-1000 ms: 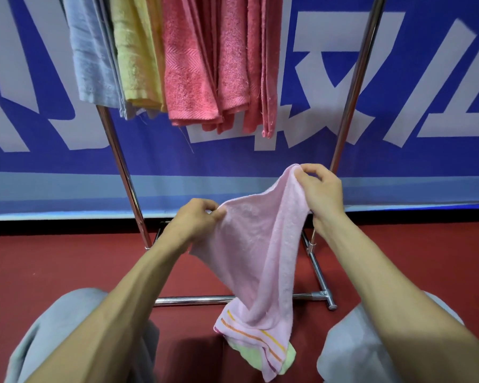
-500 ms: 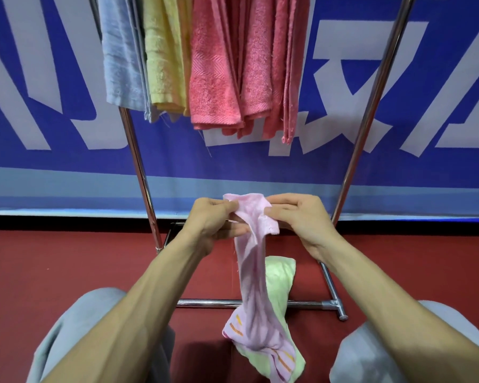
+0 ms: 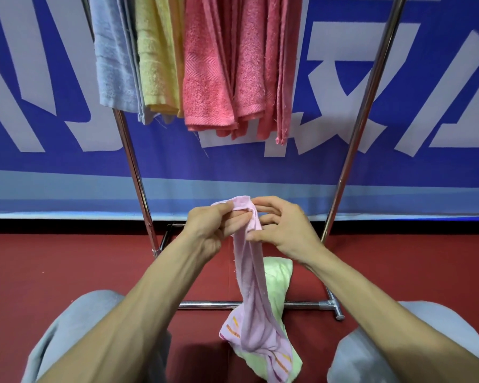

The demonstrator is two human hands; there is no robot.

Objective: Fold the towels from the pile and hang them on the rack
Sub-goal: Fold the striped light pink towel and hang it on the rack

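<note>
A blue banner (image 3: 67, 161) with large pale characters filled the background, standing above a red floor (image 3: 53, 272). In front of it stood the metal rack (image 3: 134, 172), its two slanted uprights rising from a low base bar near the floor. Folded towels hung from the top of the rack, side by side and touching: a light blue towel (image 3: 114, 59) at the left, a yellow towel (image 3: 158, 59) next to it, and several coral-pink towels (image 3: 233, 64) to the right of those.

The person's knees, in grey trousers (image 3: 75, 335), framed the bottom corners, and both bare forearms reached forward between them.

The pink towel (image 3: 250, 294) hung in a narrow bunched column from the two hands down to the floor area, where its striped end lay over a pale green towel (image 3: 277, 280) resting on the floor across the base bar.

The left hand (image 3: 208, 230) was closed on the top edge of the pink towel, thumb above and fingers curled beneath, with the cloth's upper corner arching over its fingertips. The right hand (image 3: 285, 230) met it from the other side: its thumb and forefinger pinched the same upper fold just beside the left fingertips, while its remaining fingers were spread loosely. The cloth's top lay between the two hands, level with the banner's lower edge.
</note>
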